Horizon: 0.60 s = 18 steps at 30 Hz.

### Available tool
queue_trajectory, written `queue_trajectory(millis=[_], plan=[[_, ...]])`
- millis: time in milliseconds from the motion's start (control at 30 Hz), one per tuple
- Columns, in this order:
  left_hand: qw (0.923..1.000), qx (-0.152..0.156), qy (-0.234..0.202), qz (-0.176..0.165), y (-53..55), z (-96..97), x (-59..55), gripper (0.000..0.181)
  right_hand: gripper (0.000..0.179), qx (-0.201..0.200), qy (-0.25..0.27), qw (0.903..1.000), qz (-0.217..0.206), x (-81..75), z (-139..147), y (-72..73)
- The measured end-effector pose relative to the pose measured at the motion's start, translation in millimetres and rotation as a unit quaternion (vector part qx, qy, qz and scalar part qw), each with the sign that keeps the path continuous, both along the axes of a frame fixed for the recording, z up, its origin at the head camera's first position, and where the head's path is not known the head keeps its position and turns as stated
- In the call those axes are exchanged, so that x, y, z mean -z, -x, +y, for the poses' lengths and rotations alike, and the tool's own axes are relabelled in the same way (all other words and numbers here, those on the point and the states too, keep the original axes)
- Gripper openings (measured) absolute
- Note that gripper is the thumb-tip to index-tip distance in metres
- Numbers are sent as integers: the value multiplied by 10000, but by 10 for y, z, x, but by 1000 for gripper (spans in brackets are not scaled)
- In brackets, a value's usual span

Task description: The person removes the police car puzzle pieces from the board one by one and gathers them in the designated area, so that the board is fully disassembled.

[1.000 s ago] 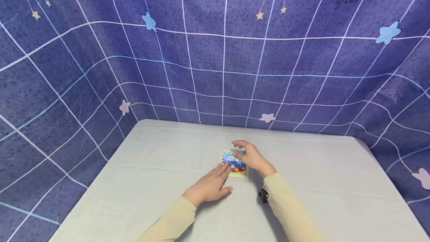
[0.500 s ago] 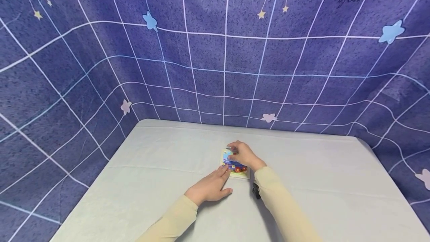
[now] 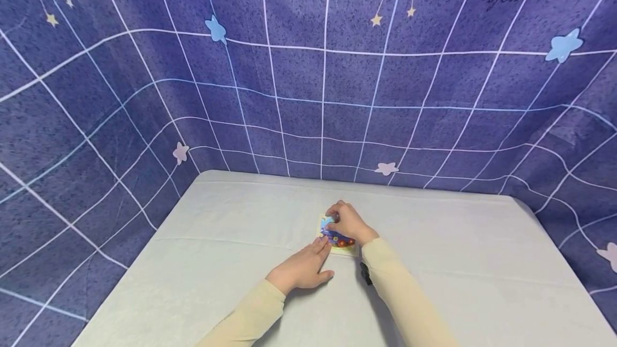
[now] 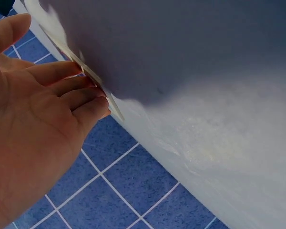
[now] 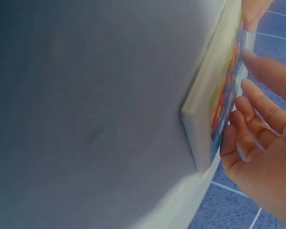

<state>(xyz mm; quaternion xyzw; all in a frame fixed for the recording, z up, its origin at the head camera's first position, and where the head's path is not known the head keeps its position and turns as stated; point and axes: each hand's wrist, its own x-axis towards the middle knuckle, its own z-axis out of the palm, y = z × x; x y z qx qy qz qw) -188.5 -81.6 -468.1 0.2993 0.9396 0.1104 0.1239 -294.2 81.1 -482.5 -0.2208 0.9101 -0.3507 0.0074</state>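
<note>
A small, thick picture puzzle (image 3: pixel 343 251) with a pale frame and a cartoon vehicle in blue, red and yellow lies flat on the table. My left hand (image 3: pixel 300 268) reaches in from the near left, its straight fingers resting on the puzzle's lower left edge and thumb held out to the side. Over the upper right part, my right hand (image 3: pixel 349 222) curls its fingers and thumb down onto the picture. In the right wrist view, the bent fingertips (image 5: pixel 229 138) meet the puzzle's (image 5: pixel 195 138) coloured face. What lies under the right palm is hidden.
A pale cloth covers the table (image 3: pixel 231 218). Behind it and at both sides hangs a purple-blue curtain (image 3: pixel 289 122) with a white grid, stars and clouds. A black device (image 3: pixel 366 273) sits at my right wrist.
My right hand has moved left and its fingers have closed down onto the upper part of the puzzle. The left hand stays in place on the edge.
</note>
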Motion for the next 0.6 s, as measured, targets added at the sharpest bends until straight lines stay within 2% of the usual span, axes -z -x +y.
queue_trajectory(millis=[133, 433, 600], plan=[[10000, -2, 29, -9, -11, 3, -19, 69, 26, -22, -35, 10000, 4, -1, -3, 15], [9999, -39, 94, 32, -23, 25, -22, 69, 25, 234, -395, 9976, -524, 22, -26, 68], [9999, -32, 112, 32, -23, 18, -9, 69, 20, 236, -403, 9968, -655, 11, -43, 50]])
